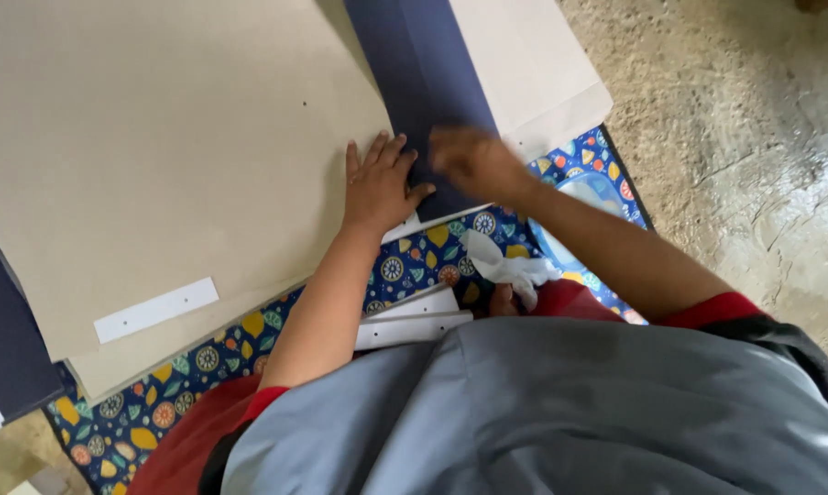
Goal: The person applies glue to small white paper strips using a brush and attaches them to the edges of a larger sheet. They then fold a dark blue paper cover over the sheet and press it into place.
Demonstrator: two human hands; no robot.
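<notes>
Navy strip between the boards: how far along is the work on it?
Done: the navy strip already lies between the two beige boards. In hand: the left hand presses flat at its near end; the right hand is blurred over it. Left: white strips lie unused on the mat.

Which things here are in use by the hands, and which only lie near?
In use: left hand flat on the beige board; right hand, blurred, on the dark blue strip.
Lying near: white strips, crumpled white cloth, patterned mat.
</notes>
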